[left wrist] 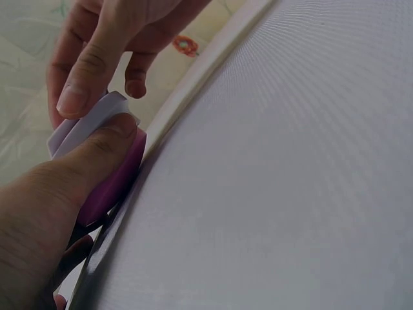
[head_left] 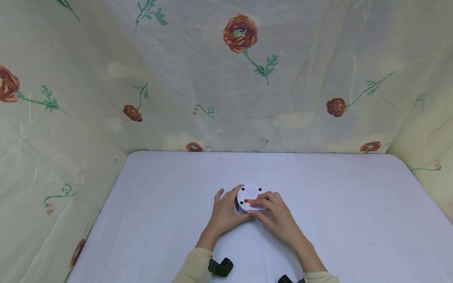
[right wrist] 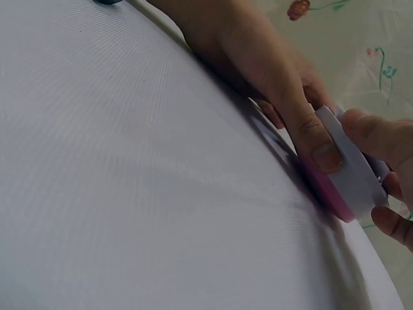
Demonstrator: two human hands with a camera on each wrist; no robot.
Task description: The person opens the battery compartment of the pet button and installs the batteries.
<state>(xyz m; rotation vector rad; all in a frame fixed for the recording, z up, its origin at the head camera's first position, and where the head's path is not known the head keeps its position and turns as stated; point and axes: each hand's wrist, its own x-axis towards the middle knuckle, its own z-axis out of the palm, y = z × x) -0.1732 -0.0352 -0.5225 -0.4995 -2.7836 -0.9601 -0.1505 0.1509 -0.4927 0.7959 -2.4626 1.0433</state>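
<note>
A round device with a white base (head_left: 251, 191) is turned base up, showing speaker holes and dark feet. A red battery (head_left: 248, 201) shows in a rectangular opening in that base. My left hand (head_left: 224, 212) grips the device from the left, thumb along the near side. The fingers of my right hand (head_left: 277, 218) bend over the base, with index finger and thumb at a flat white battery cover (head_left: 248, 207) beside the battery, partly hidden by those fingers. In the left wrist view, the device's purple side (left wrist: 119, 181) shows beneath my left thumb.
A white cloth covers the table (head_left: 159, 184). Behind it and at both sides hang pale curtains (head_left: 177, 78) with a flower print. A black wrist camera (head_left: 221, 267) sits at the left sleeve, and another (head_left: 285, 279) shows by the right one.
</note>
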